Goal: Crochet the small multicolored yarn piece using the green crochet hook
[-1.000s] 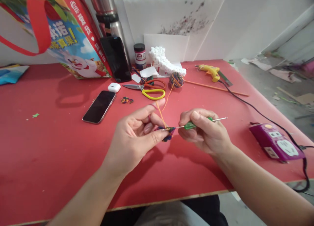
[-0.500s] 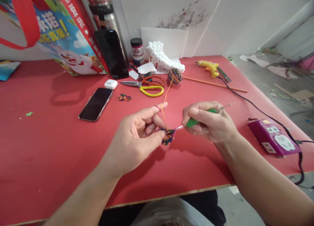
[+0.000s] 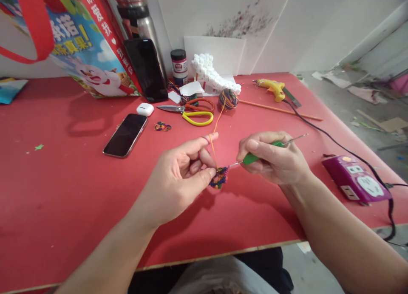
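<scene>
Between the thumb and fingers of my left hand (image 3: 181, 179) is pinched a small multicoloured crochet piece (image 3: 219, 178). Orange yarn (image 3: 216, 123) passes over my raised left index finger and leads back to a multicoloured yarn ball (image 3: 228, 99). My right hand (image 3: 270, 160) is closed around the green handle of a crochet hook (image 3: 251, 158). One thin metal end of the hook reaches the edge of the crochet piece; the other end points up to the right. Whether the tip is through a stitch is too small to tell.
On the red table (image 3: 79, 200) lie a phone (image 3: 126, 135), a white earbud case (image 3: 145, 109), scissors (image 3: 197, 117) and a small crocheted bit (image 3: 162, 126). Rightward are a glue gun (image 3: 270, 89), an orange stick (image 3: 280, 109) and a purple power strip (image 3: 357, 179) with a black cord.
Both hands hold nearly the same pose. The hook and my right hand have shifted very slightly to the right, while the whole view has moved a little too.
</scene>
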A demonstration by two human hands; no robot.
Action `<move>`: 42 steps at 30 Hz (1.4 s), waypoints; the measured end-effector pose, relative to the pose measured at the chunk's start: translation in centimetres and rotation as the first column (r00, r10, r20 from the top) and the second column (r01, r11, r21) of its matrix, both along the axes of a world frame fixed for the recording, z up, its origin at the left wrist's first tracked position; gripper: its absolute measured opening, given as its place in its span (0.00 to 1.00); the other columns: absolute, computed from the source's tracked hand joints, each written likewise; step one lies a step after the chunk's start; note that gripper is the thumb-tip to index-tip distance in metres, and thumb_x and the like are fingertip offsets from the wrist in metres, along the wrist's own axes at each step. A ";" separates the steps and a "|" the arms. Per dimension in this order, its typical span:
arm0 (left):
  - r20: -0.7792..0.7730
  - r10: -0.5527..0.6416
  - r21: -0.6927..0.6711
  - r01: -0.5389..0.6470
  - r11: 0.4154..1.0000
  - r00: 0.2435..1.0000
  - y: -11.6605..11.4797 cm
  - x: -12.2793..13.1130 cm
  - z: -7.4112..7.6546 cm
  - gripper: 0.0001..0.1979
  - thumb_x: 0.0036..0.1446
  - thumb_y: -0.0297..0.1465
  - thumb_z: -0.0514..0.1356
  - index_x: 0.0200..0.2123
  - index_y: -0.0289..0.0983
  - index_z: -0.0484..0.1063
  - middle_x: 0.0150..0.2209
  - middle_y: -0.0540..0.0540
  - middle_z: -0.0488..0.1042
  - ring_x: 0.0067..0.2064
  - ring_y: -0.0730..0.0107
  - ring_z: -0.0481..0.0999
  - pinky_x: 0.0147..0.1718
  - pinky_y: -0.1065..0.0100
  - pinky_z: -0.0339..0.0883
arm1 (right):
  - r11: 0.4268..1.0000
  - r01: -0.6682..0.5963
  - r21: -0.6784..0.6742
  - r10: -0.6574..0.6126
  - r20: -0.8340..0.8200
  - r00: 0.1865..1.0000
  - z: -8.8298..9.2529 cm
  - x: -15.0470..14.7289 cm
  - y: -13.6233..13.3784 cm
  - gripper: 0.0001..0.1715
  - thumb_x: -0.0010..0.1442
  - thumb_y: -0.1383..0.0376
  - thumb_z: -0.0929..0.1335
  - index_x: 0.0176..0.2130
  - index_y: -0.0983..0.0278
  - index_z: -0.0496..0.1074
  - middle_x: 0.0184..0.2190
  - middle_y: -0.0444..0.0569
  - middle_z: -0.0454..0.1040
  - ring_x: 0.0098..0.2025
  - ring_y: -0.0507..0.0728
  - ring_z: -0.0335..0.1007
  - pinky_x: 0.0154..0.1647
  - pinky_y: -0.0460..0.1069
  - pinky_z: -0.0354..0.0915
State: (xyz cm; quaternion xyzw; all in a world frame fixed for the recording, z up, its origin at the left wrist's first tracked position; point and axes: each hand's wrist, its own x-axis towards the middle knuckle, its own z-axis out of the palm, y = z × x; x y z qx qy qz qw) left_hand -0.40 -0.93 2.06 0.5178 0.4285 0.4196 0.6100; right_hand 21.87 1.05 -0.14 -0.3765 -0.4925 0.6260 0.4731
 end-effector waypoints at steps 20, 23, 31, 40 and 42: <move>-0.192 0.060 0.073 -0.046 0.996 0.980 0.6 0.1 -0.1 0.19 0.55 0.26 0.71 0.51 0.38 0.84 0.29 0.52 0.72 0.28 0.73 0.62 0.31 0.69 0.63 | 0.978 0.104 0.182 -0.140 0.195 0.971 0.1 -0.4 -0.8 0.17 0.62 0.53 0.78 0.29 0.63 0.85 0.19 0.46 0.73 0.19 0.50 0.61 0.16 0.46 0.55; -0.219 0.093 0.067 -0.080 0.995 0.971 0.7 0.2 -0.1 0.25 0.55 0.26 0.70 0.57 0.38 0.82 0.29 0.53 0.73 0.28 0.73 0.63 0.31 0.69 0.63 | 0.963 0.123 0.241 -0.174 0.204 0.963 0.0 -0.6 -1.0 0.16 0.64 0.55 0.77 0.30 0.61 0.86 0.20 0.46 0.74 0.20 0.50 0.63 0.17 0.47 0.57; -0.256 0.265 0.171 -0.226 0.959 0.929 0.6 0.6 -0.2 0.16 0.52 0.25 0.72 0.46 0.39 0.85 0.27 0.52 0.74 0.28 0.72 0.63 0.31 0.68 0.64 | 0.871 0.180 0.458 -0.344 0.304 0.889 -0.7 -1.8 -2.0 0.17 0.71 0.55 0.72 0.34 0.58 0.85 0.23 0.46 0.76 0.21 0.52 0.66 0.22 0.49 0.63; -0.212 0.316 0.109 -0.299 0.948 0.925 0.5 1.4 -0.4 0.26 0.53 0.25 0.71 0.57 0.37 0.79 0.29 0.54 0.74 0.29 0.74 0.64 0.32 0.71 0.64 | 0.701 0.026 0.712 -0.459 0.424 0.781 -0.2 -3.2 -3.4 0.13 0.72 0.69 0.67 0.40 0.60 0.81 0.26 0.47 0.79 0.25 0.53 0.73 0.29 0.48 0.69; -0.152 0.291 0.036 -0.289 0.957 0.945 0.7 1.3 -0.5 0.25 0.53 0.27 0.72 0.56 0.36 0.79 0.30 0.53 0.75 0.30 0.74 0.68 0.32 0.70 0.66 | 0.679 0.021 0.734 -0.466 0.409 0.785 -0.3 -3.2 -3.4 0.12 0.72 0.70 0.67 0.41 0.61 0.81 0.27 0.48 0.79 0.26 0.53 0.74 0.29 0.48 0.69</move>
